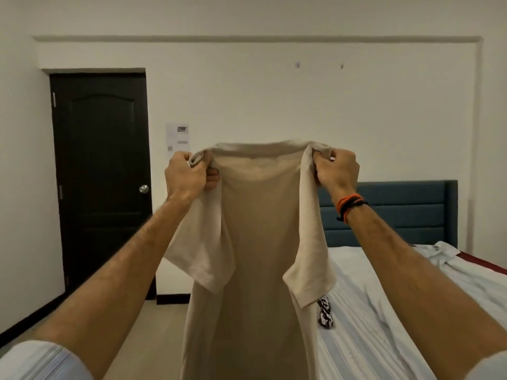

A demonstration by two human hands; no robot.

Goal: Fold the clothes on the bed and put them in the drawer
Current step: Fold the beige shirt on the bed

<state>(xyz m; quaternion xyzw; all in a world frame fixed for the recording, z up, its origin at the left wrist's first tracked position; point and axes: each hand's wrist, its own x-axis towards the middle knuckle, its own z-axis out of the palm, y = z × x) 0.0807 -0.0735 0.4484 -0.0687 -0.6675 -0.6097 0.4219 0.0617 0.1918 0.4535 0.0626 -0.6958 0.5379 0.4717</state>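
Scene: A person stood beside a bed (384, 311) covered in a pale striped sheet, both arms raised toward a bare white wall, a dark door (101, 182) to the left.

Garment: A beige short-sleeved T-shirt (255, 242) hung full length in the air between the hands, collar uppermost, its sleeves drooping at either side and its hem out of view below.

Left hand: The left hand (189, 174) gripped one shoulder of the shirt, fingers curled tight round bunched cloth.

Right hand: The right hand (336, 170), its wrist ringed with orange and black bands (351, 205), pinched the other shoulder in the same way.

Still on the bed: A small black-and-white patterned item (325, 314) lay just behind the hanging shirt; a white garment (441, 253) lay near the blue headboard (389, 212).

Step in hand: The shirt appeared to be held up and squared for folding.

Next move: It would likely need laying flat on the sheet, sleeves turned inward, before any trip to the drawer, which was not in view.
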